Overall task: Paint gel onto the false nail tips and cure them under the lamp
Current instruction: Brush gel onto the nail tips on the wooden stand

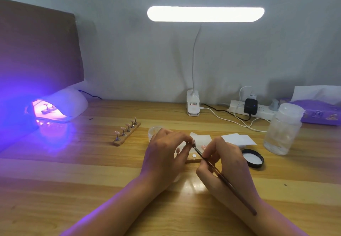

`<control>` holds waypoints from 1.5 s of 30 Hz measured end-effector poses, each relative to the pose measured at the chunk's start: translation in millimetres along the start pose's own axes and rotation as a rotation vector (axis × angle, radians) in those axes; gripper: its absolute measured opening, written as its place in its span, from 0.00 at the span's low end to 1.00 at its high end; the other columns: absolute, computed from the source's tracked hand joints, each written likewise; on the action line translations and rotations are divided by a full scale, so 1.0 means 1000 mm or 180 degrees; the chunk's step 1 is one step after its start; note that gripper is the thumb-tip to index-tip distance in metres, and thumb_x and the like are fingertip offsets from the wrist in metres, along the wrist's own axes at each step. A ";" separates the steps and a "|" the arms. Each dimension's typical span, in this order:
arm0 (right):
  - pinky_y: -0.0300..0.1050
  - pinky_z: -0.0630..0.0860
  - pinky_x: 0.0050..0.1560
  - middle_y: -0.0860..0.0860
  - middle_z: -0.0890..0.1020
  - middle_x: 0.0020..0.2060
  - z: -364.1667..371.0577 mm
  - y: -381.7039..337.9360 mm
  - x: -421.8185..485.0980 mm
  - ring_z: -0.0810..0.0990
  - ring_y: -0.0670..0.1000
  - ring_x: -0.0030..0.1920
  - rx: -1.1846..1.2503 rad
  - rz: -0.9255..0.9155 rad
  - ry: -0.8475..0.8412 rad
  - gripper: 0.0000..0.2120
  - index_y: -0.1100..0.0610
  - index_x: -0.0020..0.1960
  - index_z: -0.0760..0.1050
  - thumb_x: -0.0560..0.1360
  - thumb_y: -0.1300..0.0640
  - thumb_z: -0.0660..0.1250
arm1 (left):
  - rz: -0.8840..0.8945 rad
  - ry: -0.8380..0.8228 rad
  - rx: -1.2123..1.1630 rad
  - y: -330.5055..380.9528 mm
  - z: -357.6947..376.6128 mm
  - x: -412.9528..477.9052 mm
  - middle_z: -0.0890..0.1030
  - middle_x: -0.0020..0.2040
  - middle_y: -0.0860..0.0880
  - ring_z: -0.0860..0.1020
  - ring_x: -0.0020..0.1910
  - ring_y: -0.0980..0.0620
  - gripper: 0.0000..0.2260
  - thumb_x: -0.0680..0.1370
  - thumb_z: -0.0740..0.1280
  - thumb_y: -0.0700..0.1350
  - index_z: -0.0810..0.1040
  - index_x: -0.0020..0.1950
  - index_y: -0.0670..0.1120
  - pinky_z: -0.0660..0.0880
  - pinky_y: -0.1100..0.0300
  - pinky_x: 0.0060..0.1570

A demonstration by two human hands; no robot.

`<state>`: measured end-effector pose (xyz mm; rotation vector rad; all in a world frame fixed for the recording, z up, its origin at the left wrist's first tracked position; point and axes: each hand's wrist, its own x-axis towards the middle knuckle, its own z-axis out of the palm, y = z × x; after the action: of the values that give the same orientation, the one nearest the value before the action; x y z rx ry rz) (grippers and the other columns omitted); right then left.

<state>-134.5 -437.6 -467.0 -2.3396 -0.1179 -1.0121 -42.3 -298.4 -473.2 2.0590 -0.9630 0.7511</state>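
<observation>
**Tip** (193,141): near centre of tabletop (92,180), pinched by the left hand (166,152) fingers above a wooden base (193,160).
**Brush** (224,179): gripped in the right hand (227,161) fingers, bristles at the tip.
**Risks:** gel may smear onto fingers pinching this close. A slack pinch could let the tip twist under the stroke.
**Around:** rack (126,132) of five tips, left. Cure lamp (60,104), far left, lit, with a holder (48,108) inside. Lid (252,158), jar (282,128) and wipes (238,138), right.
**Obstruction:** the rack lies between the hands and the lamp.
</observation>
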 end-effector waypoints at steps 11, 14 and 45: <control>0.51 0.77 0.45 0.38 0.75 0.35 0.000 -0.001 0.001 0.77 0.45 0.39 -0.0030 -0.0102 0.0202 0.09 0.50 0.44 0.72 0.67 0.58 0.69 | 0.0011 -0.0109 -0.0064 -0.002 0.001 0.000 0.83 0.41 0.58 0.71 0.43 0.56 0.05 0.74 0.73 0.41 0.83 0.47 0.51 0.71 0.57 0.41; 0.52 0.78 0.45 0.38 0.75 0.34 0.001 0.000 0.000 0.77 0.46 0.38 -0.0035 -0.0078 0.0120 0.09 0.49 0.45 0.72 0.67 0.57 0.69 | 0.0024 -0.0093 -0.0043 -0.003 0.002 0.000 0.83 0.40 0.58 0.72 0.43 0.56 0.05 0.74 0.73 0.41 0.83 0.47 0.50 0.72 0.55 0.41; 0.51 0.76 0.50 0.42 0.73 0.28 -0.001 -0.001 -0.001 0.75 0.44 0.38 -0.0009 -0.0051 0.0177 0.04 0.51 0.40 0.70 0.68 0.56 0.66 | 0.0075 0.0014 -0.0069 -0.001 0.002 0.000 0.82 0.42 0.59 0.72 0.43 0.56 0.05 0.73 0.74 0.42 0.82 0.45 0.51 0.71 0.57 0.41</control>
<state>-136.2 -436.9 -466.9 -2.3144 -0.1138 -1.0847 -41.0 -299.6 -474.5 2.0296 -0.9905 0.7542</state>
